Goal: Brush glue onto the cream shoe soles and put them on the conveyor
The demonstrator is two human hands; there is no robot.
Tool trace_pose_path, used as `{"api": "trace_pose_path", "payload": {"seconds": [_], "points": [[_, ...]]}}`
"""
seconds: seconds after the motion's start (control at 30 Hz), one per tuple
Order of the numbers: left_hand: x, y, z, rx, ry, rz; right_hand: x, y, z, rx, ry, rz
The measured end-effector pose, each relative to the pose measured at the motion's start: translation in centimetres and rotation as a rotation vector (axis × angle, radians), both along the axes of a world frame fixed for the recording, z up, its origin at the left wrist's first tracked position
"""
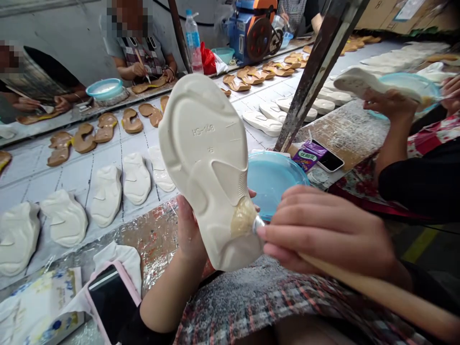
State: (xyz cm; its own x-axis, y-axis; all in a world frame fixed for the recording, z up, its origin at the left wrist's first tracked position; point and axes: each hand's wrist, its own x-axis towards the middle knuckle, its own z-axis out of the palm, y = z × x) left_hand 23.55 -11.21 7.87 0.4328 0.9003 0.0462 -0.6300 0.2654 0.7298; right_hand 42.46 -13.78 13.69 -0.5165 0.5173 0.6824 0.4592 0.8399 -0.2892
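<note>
A white shoe sole (201,139), embossed with "HS-148", stands tilted up before me. My left hand (192,230) grips it from behind near the narrower lower end, its fingers partly hidden by the sole. In my right hand (323,230) is a brush (244,219) with pale bristles, a metal collar and a long wooden handle. The bristles press on the sole's lower right part. Behind my right hand sits a blue bowl (276,179), partly covered by the sole.
White soles (106,196) and brown soles (84,138) line the white conveyor belt (111,153). A pink-cased phone (115,302) lies lower left. A dark metal post (316,76) rises at right, near a purple carton (308,155). Co-workers sit opposite; another person's hand (390,103) holds a sole at right.
</note>
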Motion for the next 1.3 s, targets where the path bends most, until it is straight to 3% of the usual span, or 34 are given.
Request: {"api": "trace_pose_path", "payload": {"seconds": [0.1,0.33,0.4,0.53,0.67,0.8,0.87,0.93,1.0,1.1,1.17,1.23,1.3], "points": [[-0.4,0.0,0.6,0.033,-0.006,0.049,0.1,0.0,0.1,0.001,0.048,-0.006],[-1.1,0.2,1.9,-0.124,-0.066,0.093,0.8,-0.8,-0.3,-0.167,0.05,0.195],[-1.1,0.5,2.0,-0.119,-0.073,0.098,0.9,-0.7,-0.3,-0.189,0.112,0.17],[-1.1,1.1,1.9,-0.119,-0.051,0.116,0.5,-0.4,-0.9,-0.081,0.147,0.108],[0.0,1.3,1.6,-0.093,-0.001,0.296,0.2,-0.1,-0.4,-0.133,0.087,0.19],[2.1,1.2,1.4,-0.09,0.01,0.382,-1.2,0.8,0.3,-0.128,0.213,0.048],[2.5,1.3,1.3,-0.127,0.002,0.376,-2.1,0.7,-0.2,-0.024,0.237,0.04],[2.3,1.5,1.5,-0.181,-0.019,0.387,-2.6,0.2,-0.8,0.032,0.137,0.126],[1.9,1.7,1.8,-0.206,-0.052,0.426,-2.3,-0.3,-1.3,-0.027,0.09,0.203],[1.5,2.1,2.2,-0.185,-0.078,0.472,-1.5,-0.2,-1.5,-0.194,0.243,0.151],[1.3,2.5,2.3,-0.188,-0.067,0.47,-1.2,0.2,-1.9,-0.186,0.315,0.114],[1.0,2.9,2.0,-0.216,-0.053,0.47,-0.9,0.4,-2.5,-0.116,0.279,0.186],[0.6,3.2,1.5,-0.229,-0.035,0.46,-0.4,0.2,-2.9,-0.154,0.24,0.233]]}}
